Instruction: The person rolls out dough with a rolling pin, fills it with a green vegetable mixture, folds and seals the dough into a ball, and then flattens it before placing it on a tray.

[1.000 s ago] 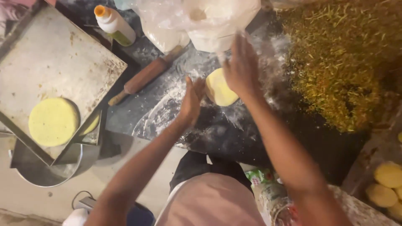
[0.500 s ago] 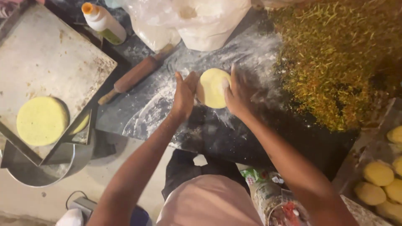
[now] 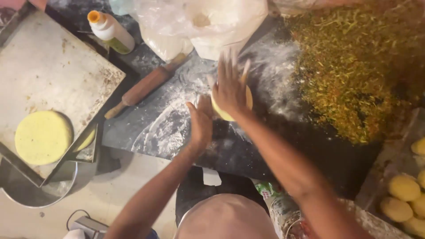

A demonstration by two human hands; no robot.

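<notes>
Two hands, left (image 3: pixel 201 126) and right (image 3: pixel 230 88), fingers spread flat, press a yellow dough disc (image 3: pixel 230 108) between palms over the floured slab (image 3: pixel 164 128), rolling pin (image 3: pixel 146 86) at 10 o'clock.

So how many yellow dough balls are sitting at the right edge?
5 dough balls show: one higher by the edge, four clustered in the bottom corner. More may be hidden beyond the frame.

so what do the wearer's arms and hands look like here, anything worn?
Both arms are bare to as far up as the frame shows: no sleeves, gloves, watch or rings visible. The left hand and right hand are motion-blurred, so fine detail on the fingers can't be made out.
</notes>
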